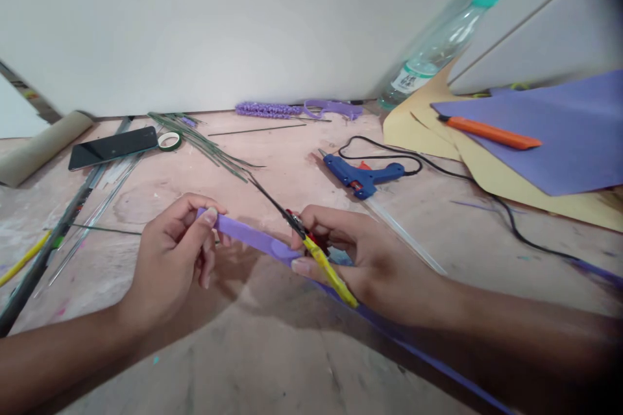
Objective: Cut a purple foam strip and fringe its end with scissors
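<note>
A long purple strip [250, 237] of paper or foam stretches between my two hands, and its tail runs down past my right forearm to the bottom edge. My left hand [178, 246] pinches the strip's left end between thumb and fingers. My right hand [345, 246] grips the strip farther along with its thumb. That same hand also holds scissors [331, 273] with a yellow-wrapped handle, their dark blades pointing up and left above the strip. Part of the scissors' handle is hidden by my fingers.
Behind my hands lie green stems [209, 146], a tape roll [170, 141], a phone [114, 148] and a purple fuzzy piece [267, 110]. A blue glue gun [360, 172] with its cord, an orange cutter [491, 132], purple sheets [574, 162] and a bottle [433, 55] occupy the right.
</note>
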Demonstrator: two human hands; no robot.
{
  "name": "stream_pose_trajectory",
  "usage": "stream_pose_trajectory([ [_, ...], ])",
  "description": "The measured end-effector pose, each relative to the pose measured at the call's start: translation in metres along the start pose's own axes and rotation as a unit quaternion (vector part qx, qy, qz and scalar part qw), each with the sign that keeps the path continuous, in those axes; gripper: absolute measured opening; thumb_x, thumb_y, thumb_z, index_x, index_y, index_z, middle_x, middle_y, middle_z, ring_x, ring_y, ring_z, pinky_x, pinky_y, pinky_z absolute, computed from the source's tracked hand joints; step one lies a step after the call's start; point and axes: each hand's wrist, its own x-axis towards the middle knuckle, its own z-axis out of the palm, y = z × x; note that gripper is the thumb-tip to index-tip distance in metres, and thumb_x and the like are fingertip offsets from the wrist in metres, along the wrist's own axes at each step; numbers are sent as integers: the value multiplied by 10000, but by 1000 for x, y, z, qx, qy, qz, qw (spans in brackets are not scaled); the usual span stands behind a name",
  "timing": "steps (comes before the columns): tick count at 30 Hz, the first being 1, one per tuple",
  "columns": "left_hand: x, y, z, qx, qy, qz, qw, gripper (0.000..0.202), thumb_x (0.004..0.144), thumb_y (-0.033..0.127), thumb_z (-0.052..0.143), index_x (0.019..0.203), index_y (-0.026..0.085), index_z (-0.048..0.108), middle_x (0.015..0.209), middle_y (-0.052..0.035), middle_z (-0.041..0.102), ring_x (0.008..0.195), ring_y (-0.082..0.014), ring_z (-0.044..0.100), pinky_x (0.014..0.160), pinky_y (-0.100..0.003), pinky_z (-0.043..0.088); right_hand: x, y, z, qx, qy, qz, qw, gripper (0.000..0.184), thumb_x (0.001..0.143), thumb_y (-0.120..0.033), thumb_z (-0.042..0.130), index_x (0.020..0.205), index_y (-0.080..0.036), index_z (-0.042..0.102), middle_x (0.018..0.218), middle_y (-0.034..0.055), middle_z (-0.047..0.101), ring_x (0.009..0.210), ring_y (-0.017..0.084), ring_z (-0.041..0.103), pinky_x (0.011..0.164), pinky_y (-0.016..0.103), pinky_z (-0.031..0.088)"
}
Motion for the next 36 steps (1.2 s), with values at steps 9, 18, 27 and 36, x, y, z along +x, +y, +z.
stream_pose_trajectory([
  [9,-18,-4,3,-175,-175,-96,964,382,839,533,812,954,192,686,688,-7,699,464,-89,553,362,-123,447,4,-10,3,33,-7,-4,999,337,846,-317,756,768,-202,449,744,-25,570,678,113,535,631,232,418],
  [18,-24,-7,5,-128,-216,-121,960,224,927,429,761,928,213,820,744,-30,758,454,-37,476,384,-85,368,6,-2,7,33,-14,-48,998,308,859,-362,756,790,-193,508,739,-32,530,650,100,459,578,211,391],
  [27,-23,-11,0,-92,-157,-94,979,470,930,593,694,793,161,820,773,-87,776,459,-63,517,386,-141,361,-2,0,-8,-28,-17,-61,998,209,849,-239,690,747,-199,511,703,-41,501,635,106,439,582,228,374],
  [36,-18,-2,2,-128,-93,-70,985,483,866,584,773,667,144,793,696,-91,767,473,-81,552,414,-153,417,-1,-5,-13,-43,-20,-47,998,237,873,-226,683,752,-204,481,734,-47,481,674,111,433,618,234,378],
])
